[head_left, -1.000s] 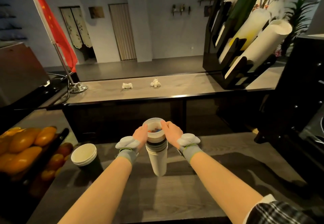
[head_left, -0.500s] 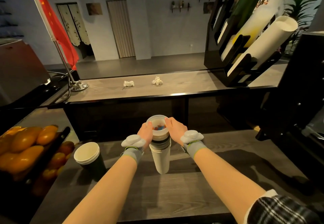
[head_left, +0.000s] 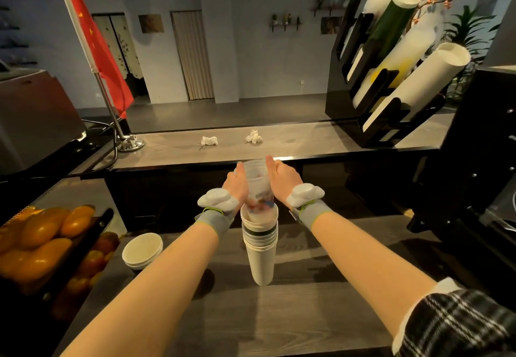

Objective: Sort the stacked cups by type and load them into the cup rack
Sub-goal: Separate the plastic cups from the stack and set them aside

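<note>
Clear cup (head_left: 255, 182), mid-tabletop, half out of the white stack (head_left: 259, 245). Left hand (head_left: 237, 186) and right hand (head_left: 282, 182) fingers clamped on it. Sorting step. Next: lift clear, carry to cup rack (head_left: 360, 122), far right.

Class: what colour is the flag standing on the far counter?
Red with yellow stars, the flag; head view.

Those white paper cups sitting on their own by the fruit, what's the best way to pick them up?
Probably by the side wall just under the rim, coming from above or from the right. The short stack of white paper cups stands upright, mouth open upward, and the fruit rack crowds its left side, so fingers wrap most easily from the open side.
</note>
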Action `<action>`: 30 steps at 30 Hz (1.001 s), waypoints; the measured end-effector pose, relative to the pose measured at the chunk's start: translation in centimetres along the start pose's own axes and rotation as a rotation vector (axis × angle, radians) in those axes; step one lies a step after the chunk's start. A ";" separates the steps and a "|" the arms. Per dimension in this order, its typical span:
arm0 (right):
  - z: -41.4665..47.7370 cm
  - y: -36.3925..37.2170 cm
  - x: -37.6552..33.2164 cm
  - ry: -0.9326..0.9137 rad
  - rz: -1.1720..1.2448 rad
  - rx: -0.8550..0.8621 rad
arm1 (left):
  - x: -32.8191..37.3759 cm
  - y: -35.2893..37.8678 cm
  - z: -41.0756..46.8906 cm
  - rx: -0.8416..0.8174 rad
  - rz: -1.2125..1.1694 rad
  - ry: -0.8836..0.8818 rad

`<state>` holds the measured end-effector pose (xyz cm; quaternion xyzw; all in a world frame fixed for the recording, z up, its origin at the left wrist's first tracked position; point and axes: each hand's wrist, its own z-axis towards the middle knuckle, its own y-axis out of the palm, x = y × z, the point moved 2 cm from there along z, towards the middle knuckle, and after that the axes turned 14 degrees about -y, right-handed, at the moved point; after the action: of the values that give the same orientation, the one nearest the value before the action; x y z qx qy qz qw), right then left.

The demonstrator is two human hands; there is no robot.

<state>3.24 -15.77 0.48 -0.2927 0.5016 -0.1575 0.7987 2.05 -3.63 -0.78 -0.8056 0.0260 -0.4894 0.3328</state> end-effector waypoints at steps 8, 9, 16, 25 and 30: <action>2.7 -4.8 -4.8 -0.040 -0.032 0.188 | 7.6 -4.0 -2.3 0.006 -0.099 0.162; 2.9 -5.3 -5.0 -0.039 -0.036 0.198 | 8.3 -4.2 -2.6 0.005 -0.093 0.179; 1.6 -8.8 -3.8 0.017 -0.043 0.284 | 10.7 -1.5 -3.4 -0.031 0.023 0.285; 0.3 -11.3 3.7 0.105 -0.051 0.203 | 10.1 6.9 -3.5 -0.126 -0.007 0.189; -0.3 -11.8 9.8 0.125 -0.091 0.079 | 8.7 12.5 -3.3 -0.143 -0.061 0.079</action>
<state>7.85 -30.41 0.82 -0.2731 0.5300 -0.2312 0.7688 7.43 -18.24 -0.09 -0.8077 0.0492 -0.5278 0.2582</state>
